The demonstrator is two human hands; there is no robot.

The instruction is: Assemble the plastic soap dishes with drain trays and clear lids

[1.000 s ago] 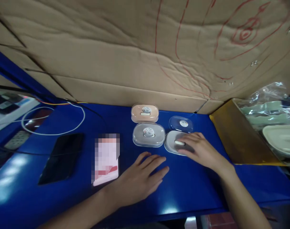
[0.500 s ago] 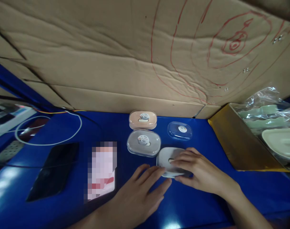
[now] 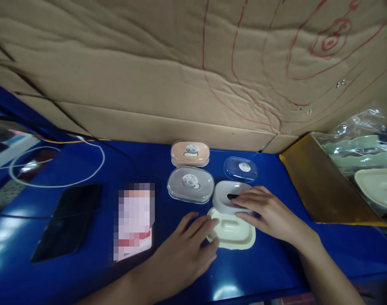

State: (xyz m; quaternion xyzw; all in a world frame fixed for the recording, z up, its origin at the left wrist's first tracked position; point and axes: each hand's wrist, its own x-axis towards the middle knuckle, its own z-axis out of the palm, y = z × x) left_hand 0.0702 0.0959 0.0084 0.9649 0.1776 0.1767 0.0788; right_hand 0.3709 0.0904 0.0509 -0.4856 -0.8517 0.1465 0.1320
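Note:
My right hand (image 3: pixel 266 209) grips a grey soap-dish part (image 3: pixel 226 195), held just above and behind a cream soap-dish tray (image 3: pixel 233 234) that lies on the blue table (image 3: pixel 85 271). My left hand (image 3: pixel 183 250) rests flat on the table, its fingertips touching the left edge of the cream tray. Behind them stand a closed grey soap box (image 3: pixel 190 184) and a closed pink soap box (image 3: pixel 190 153). A loose clear lid (image 3: pixel 240 168) lies to the right of those boxes.
A black phone (image 3: pixel 68 220) and a blurred card (image 3: pixel 134 220) lie at the left. A white cable (image 3: pixel 56 167) loops at the far left. A yellow box (image 3: pixel 320 186) with bagged dishes (image 3: pixel 368 165) stands at the right. A cardboard wall (image 3: pixel 180 76) closes the back.
My right hand pulled the grey part toward me, then lifted it off and back, which uncovered the cream tray. My left hand slid up to the tray's edge.

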